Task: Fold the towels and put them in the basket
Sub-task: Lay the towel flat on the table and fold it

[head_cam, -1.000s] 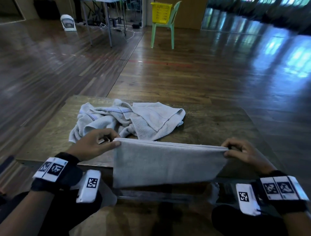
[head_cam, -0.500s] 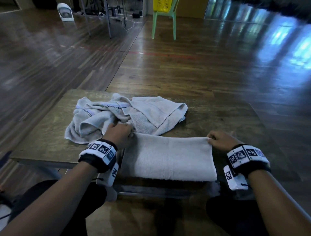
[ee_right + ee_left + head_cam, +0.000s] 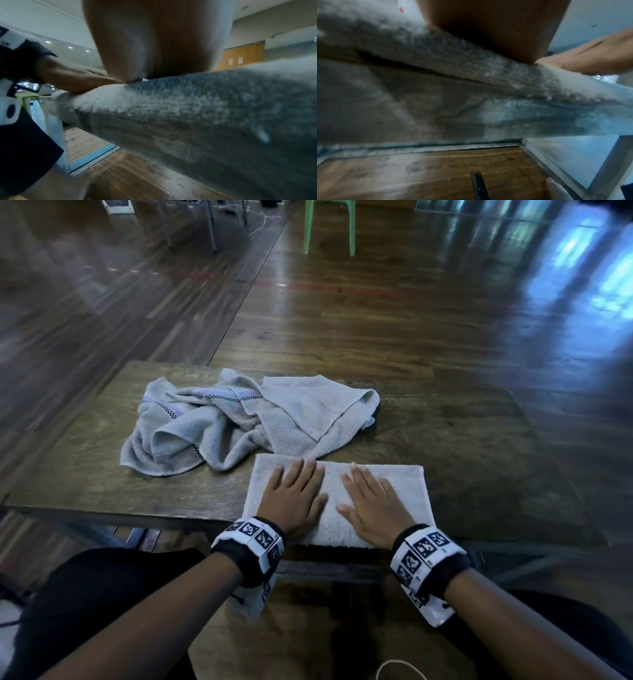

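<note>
A folded grey towel [image 3: 404,494] lies flat at the near edge of the wooden table [image 3: 479,460], its front hem hanging slightly over the edge. My left hand [image 3: 294,494] and right hand [image 3: 371,501] both lie palm down on it with straight fingers, side by side. Behind it sits a crumpled heap of grey towels [image 3: 239,422], one with a checked stripe. In the wrist views the towel's fuzzy edge [image 3: 471,70] [image 3: 205,102] fills the frame beneath each palm. No basket is in view.
Green chair legs [image 3: 329,224] stand on the wooden floor far behind the table. Metal table legs [image 3: 209,224] and cables are at the back left. The table's right half is bare wood. A white cord [image 3: 397,669] loops near my lap.
The towel, held up by its top corners a second ago, was laid down on the table. Both hands let go of the corners and moved inward to press flat on it.
</note>
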`<state>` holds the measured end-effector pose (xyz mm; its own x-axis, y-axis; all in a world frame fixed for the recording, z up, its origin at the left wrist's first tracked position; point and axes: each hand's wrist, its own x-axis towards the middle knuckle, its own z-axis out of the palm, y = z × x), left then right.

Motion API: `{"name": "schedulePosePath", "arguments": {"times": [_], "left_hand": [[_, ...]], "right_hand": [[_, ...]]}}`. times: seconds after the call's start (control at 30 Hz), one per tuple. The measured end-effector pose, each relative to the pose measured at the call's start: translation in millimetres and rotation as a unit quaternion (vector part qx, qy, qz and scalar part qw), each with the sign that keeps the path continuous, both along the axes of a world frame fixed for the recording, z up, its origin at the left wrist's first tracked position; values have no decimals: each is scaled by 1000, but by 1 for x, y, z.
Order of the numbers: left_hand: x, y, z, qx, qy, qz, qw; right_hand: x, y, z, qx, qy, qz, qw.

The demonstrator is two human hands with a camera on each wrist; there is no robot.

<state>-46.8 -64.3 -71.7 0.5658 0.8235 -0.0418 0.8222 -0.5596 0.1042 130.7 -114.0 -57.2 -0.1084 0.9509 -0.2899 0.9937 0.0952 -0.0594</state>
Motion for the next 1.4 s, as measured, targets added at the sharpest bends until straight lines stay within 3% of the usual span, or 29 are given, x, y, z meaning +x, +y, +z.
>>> {"name": "schedulePosePath", "arguments": {"times": [0.37,0.47,0.6,0.73,0.87,1.0,1.07,1.23,1.4], "left_hand": [[-40,29,-2,-16,26,94,995],[-28,8,15,12,44,65,997],[-8,-39,30,-14,-50,-27,998],[-6,-37,25,-87,-45,14,995],[-13,2,26,-51,-10,28,998],[-9,16,31,-32,35,61,997],[4,5,34,1,26,34,999],[51,-42,25,36,-58,-158,985],[79,-52,12,79,-65,-195,976]], "right_hand": [[59,-5,7,-9,-12,-122,992],[66,-6,19,-33,-46,-104,993],[66,-10,39,-46,-75,-64,994],[54,-13,49,-45,-65,-40,996],[54,-2,52,-42,-31,-33,998],[74,15,52,-19,-112,-44,993],[83,24,51,-12,-98,-69,993],[94,39,48,-14,-25,-114,993],[93,47,43,-3,-53,-106,993]]}}
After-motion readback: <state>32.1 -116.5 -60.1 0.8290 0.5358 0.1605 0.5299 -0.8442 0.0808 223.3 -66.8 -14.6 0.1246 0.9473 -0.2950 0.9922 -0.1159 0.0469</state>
